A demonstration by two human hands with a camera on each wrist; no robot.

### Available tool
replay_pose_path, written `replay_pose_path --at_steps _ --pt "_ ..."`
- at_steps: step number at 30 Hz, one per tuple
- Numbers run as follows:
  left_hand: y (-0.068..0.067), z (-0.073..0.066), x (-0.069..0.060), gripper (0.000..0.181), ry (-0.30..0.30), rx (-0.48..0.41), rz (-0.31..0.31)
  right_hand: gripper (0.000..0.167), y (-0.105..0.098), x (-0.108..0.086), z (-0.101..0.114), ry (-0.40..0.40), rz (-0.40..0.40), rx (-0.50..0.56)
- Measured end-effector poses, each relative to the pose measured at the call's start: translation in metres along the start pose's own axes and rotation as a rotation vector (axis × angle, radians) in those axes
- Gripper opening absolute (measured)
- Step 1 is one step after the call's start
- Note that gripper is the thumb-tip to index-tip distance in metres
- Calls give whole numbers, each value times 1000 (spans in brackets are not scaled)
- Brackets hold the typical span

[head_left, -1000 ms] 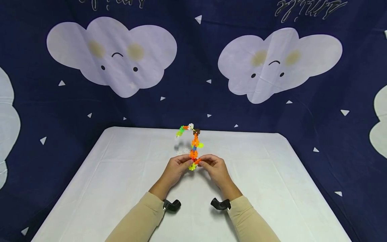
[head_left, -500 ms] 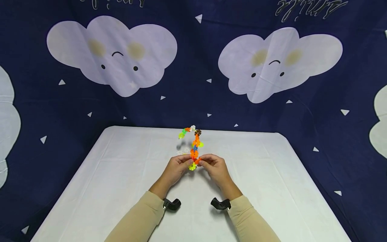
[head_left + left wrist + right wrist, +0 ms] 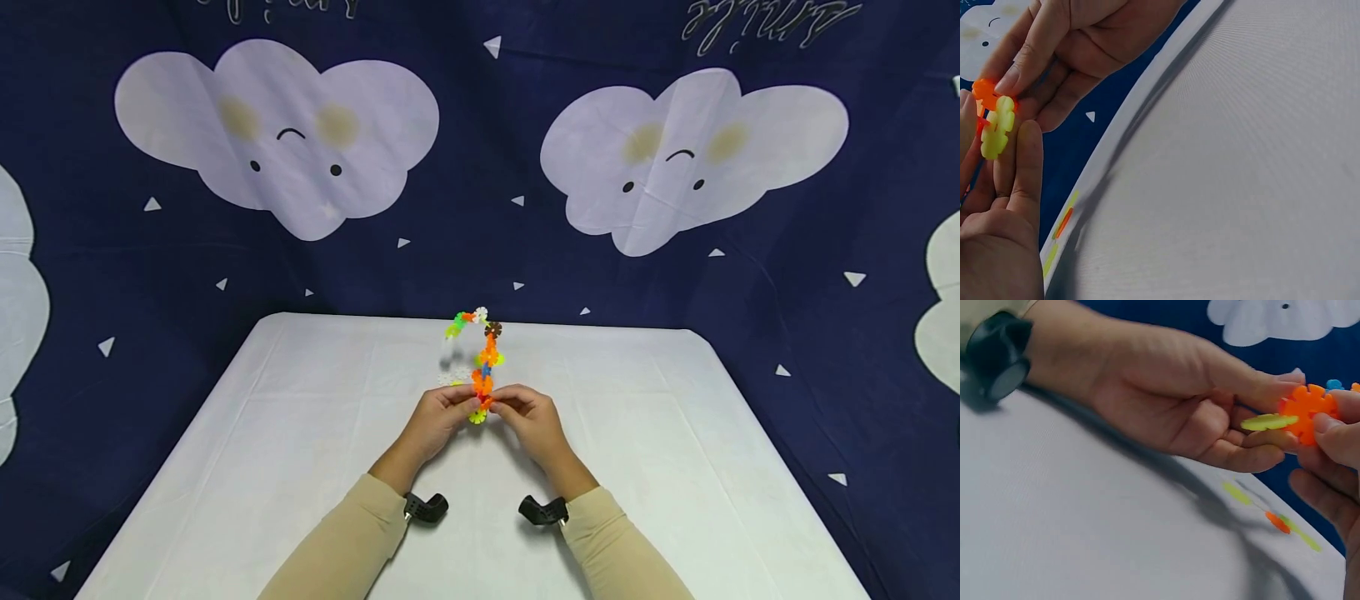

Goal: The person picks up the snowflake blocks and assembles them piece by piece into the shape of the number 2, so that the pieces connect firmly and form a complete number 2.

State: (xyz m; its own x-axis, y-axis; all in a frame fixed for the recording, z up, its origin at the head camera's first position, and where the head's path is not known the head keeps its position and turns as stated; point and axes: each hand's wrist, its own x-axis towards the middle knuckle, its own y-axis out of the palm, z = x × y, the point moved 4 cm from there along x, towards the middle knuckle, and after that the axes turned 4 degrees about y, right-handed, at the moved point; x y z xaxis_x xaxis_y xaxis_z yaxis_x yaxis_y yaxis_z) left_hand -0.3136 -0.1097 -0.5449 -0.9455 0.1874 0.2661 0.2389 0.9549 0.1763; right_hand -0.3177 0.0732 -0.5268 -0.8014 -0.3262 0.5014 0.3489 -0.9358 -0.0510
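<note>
A chain of notched plastic discs rises from the fingers of both hands, with orange, blue, brown, white and green discs curving left at its top. The left hand pinches its lower part near a red disc and an orange disc. Opposite it, the right hand pinches a small orange disc beside the red one. A yellow-green disc sticks out between the hands. Fingers partly cover the joints, so how far the discs are slotted together is unclear.
White pieces with a bit of yellow lie on the white table behind the left hand. Yellow-green and orange pieces show near the table's edge. A dark blue cloth with clouds hangs behind.
The chain's upper part has swung slightly right. The right hand has shifted a little left, and its orange disc now sits closer against the chain. The left hand has barely moved.
</note>
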Motion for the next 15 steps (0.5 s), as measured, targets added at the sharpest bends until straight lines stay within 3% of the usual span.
replay_pose_path --at_steps 7,11,15 --pt "-2 1 1 30 27 26 -54 24 6 1 15 -199 -67 -147" --pt "-2 1 1 30 34 7 -46 22 9 1 31 -221 -104 -167" --pt "-3 0 1 34 33 -21 5 20 9 1 37 -197 -111 -144"
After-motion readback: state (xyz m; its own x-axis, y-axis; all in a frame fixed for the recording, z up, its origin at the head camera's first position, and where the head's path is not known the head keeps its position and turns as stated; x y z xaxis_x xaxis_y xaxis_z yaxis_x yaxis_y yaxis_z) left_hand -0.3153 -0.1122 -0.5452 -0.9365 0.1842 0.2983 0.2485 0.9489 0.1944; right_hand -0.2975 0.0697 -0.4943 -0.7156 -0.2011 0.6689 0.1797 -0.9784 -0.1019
